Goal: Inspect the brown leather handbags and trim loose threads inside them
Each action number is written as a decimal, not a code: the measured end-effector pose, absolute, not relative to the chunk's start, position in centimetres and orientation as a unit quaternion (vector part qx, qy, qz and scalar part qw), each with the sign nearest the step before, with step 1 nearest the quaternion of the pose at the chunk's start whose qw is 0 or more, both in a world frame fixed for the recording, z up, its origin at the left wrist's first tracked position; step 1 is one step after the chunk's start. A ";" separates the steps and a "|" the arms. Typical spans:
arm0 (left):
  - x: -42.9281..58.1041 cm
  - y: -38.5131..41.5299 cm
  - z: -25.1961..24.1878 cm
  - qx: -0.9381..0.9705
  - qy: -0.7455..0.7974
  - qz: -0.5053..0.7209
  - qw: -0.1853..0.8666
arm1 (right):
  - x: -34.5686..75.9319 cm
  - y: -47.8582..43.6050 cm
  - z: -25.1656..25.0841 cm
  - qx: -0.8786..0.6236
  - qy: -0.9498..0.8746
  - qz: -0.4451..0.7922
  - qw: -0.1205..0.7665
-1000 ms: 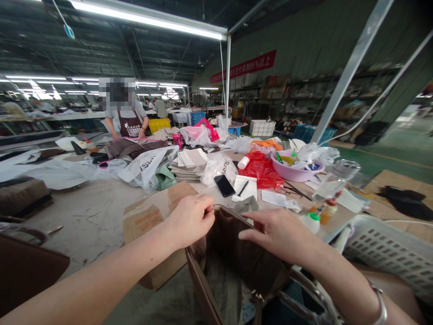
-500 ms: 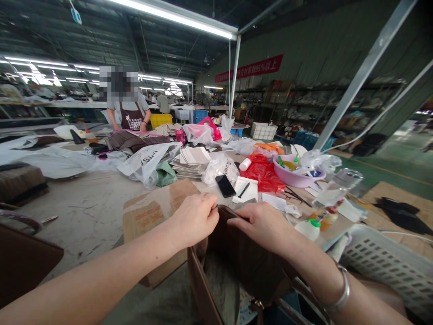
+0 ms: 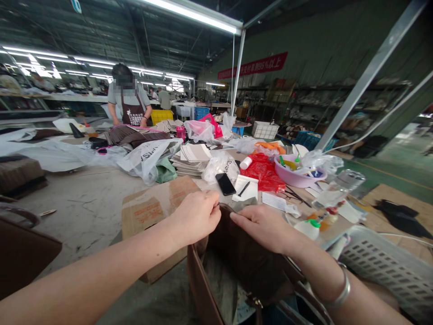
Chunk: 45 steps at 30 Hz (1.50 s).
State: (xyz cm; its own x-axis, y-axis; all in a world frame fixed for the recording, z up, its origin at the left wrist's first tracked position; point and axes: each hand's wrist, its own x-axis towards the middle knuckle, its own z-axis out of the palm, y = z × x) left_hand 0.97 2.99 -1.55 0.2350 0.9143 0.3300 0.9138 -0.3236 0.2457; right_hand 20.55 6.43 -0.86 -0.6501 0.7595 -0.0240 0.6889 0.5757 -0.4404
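Note:
A brown leather handbag [image 3: 233, 266] stands open in front of me at the table's near edge. My left hand [image 3: 198, 216] is closed in a pinch on the far rim of the bag. My right hand [image 3: 262, 225] rests on the same rim just to the right, fingers pressed down over the edge. The two hands nearly touch at the rim. A silver bangle [image 3: 341, 291] sits on my right wrist. Grey lining shows inside the bag.
A flat cardboard sheet [image 3: 152, 212] lies left of the bag, a black phone [image 3: 225, 184], notepad, red plastic bag [image 3: 264, 174] and pink basin [image 3: 296, 176] beyond. A white basket [image 3: 382, 266] stands right. Another brown bag [image 3: 23, 253] sits far left. A person in an apron [image 3: 130, 106] works across the table.
My right hand has slid left along the bag's rim toward my left hand. The view has tilted slightly; the left hand keeps its pinch.

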 end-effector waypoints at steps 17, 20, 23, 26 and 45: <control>0.8 2.9 -1.5 0.768 0.601 0.222 0.026 | 18.5 7.9 -0.8 -0.369 -0.906 0.168 0.124; 0.7 2.2 -1.2 0.757 0.619 0.205 0.043 | 18.5 8.0 -0.8 -0.379 -0.906 0.144 0.120; 0.4 1.2 -0.8 0.775 0.618 0.117 0.057 | 18.3 7.9 -0.6 -0.390 -0.906 0.110 0.122; -0.4 1.1 -0.2 0.793 0.607 0.025 0.052 | 18.1 7.6 -0.5 -0.399 -0.903 0.091 0.128; 0.8 -1.4 0.2 0.794 0.588 0.137 -0.073 | 19.7 4.0 -1.5 -0.494 -0.857 0.039 0.145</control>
